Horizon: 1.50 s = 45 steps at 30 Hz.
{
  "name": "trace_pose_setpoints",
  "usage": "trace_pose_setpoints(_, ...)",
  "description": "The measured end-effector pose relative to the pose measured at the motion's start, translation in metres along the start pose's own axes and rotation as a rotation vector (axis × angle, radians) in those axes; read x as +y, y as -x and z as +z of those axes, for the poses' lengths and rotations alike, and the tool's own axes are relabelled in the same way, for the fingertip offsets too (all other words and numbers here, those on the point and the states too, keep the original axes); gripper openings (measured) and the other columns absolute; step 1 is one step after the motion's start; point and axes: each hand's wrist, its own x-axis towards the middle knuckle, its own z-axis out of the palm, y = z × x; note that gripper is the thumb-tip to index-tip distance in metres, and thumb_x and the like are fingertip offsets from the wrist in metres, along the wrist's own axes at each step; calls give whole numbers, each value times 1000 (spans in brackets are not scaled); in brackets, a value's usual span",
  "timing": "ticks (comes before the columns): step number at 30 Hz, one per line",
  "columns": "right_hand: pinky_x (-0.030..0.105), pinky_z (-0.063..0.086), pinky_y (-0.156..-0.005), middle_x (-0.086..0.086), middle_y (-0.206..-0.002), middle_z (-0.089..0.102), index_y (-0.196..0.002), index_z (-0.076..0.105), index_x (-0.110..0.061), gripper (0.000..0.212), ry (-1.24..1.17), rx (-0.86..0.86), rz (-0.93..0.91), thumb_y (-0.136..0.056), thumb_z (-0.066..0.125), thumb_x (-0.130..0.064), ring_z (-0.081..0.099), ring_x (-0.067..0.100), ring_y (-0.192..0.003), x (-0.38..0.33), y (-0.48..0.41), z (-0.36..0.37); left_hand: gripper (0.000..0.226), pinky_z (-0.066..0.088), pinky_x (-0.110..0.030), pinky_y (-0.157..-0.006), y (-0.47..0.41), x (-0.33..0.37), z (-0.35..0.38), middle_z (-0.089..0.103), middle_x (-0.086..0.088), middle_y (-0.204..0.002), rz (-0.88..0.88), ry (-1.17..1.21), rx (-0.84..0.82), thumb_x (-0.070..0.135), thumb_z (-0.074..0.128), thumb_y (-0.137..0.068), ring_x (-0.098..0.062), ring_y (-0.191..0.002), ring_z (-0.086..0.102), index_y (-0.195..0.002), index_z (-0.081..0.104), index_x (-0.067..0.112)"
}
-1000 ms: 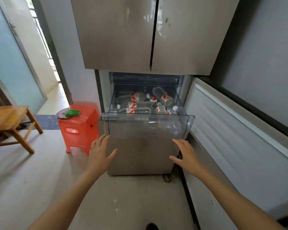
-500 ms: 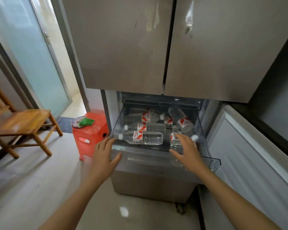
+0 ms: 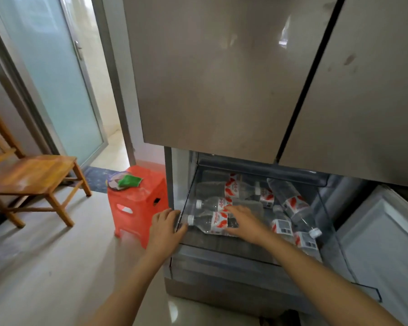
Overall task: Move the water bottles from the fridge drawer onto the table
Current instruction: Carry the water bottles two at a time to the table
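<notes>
Water bottles (image 3: 290, 203) lie on their sides in the open fridge drawer (image 3: 222, 262), with both hands at it.
The right hand (image 3: 245, 222) lies spread and flat on the nearest bottle (image 3: 210, 222), fingers not closed round it. The left hand (image 3: 167, 227) rests, loosely bent and holding nothing, against the drawer's left front corner. A red stool (image 3: 137, 203) stands just left of the drawer, with a wooden chair (image 3: 33, 175) beyond.

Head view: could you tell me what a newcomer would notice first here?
The open fridge drawer, low centre, holds red-labelled water bottles lying jumbled. The right hand reaches onto the front bottle while the left hand rests at the drawer's left edge. A bright red stool stands just left.
</notes>
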Motion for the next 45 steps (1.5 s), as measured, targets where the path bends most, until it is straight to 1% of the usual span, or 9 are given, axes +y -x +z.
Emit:
trace_pose_setpoints(5,35,32,-108,6,-149,29,-144,25,-23,66,-6,-1,45,-87,58,-35,31,23,-134,9,-37,1,51,51,-45,-79,-1,-3,4,66,-9,-106,184,-150,20,44,41,-72,-35,-100,58,-101,66,10)
trace_pose_setpoints(8,36,43,-99,8,-139,43,-139,34,-22,58,-17,21,111,-87,58,-35,47,23,-121,20,-58,-7,36,55,-33,-63,-10,4,6,68,-4,-89,332,-296,1,36,41,-69,-26,-80,64,-90,63,16)
trace_pose_setpoints(11,35,48,-91,6,-128,53,-133,41,-22,48,13,-24,92,-88,57,-29,54,20,-108,24,-77,-9,31,47,-35,-81,-29,28,15,61,-13,-105,395,-375,-276,22,44,-84,-30,-99,57,-105,60,6)
trace_pose_setpoints(15,33,49,-88,2,-119,57,-124,48,-24,42,70,-118,36,-85,60,-28,56,17,-101,31,-102,-2,44,31,-39,-103,-59,47,50,39,-24,-135,192,-519,-641,4,42,-89,-36,-125,37,-132,38,-3)
trace_pose_setpoints(19,34,37,-103,4,-139,43,-135,40,-28,44,171,-196,-1,-91,47,-26,44,24,-123,50,-111,0,55,25,-43,-110,-76,44,72,24,-25,-145,51,-583,-709,3,42,-90,-38,-134,24,-140,21,-5)
trace_pose_setpoints(21,35,38,-100,4,-136,42,-136,36,-31,43,281,-172,-65,-93,40,-35,44,23,-117,54,-110,0,65,22,-43,-110,-81,41,76,19,-22,-149,-30,-551,-706,6,45,-90,-36,-138,18,-144,9,-2)
trace_pose_setpoints(30,45,31,-107,13,-148,21,-143,22,-15,85,489,-137,-66,-76,71,-33,26,33,-133,45,-117,19,93,41,-41,-97,-79,42,84,43,-18,-136,-73,-618,-900,14,74,-74,-33,-123,46,-145,14,10)
trace_pose_setpoints(40,38,43,-90,11,-125,50,-126,39,-18,51,455,-109,-198,-82,63,-26,48,27,-110,46,-106,23,50,47,-41,-90,-55,72,26,53,-18,-122,209,-629,-629,5,59,-81,-34,-110,54,-127,39,6)
trace_pose_setpoints(45,39,40,-93,5,-135,45,-129,34,-26,62,304,-144,-172,-77,66,-41,44,27,-118,51,-79,21,45,40,-30,-83,-52,86,-16,54,-9,-120,290,-536,-529,10,65,-78,-25,-109,53,-121,50,10)
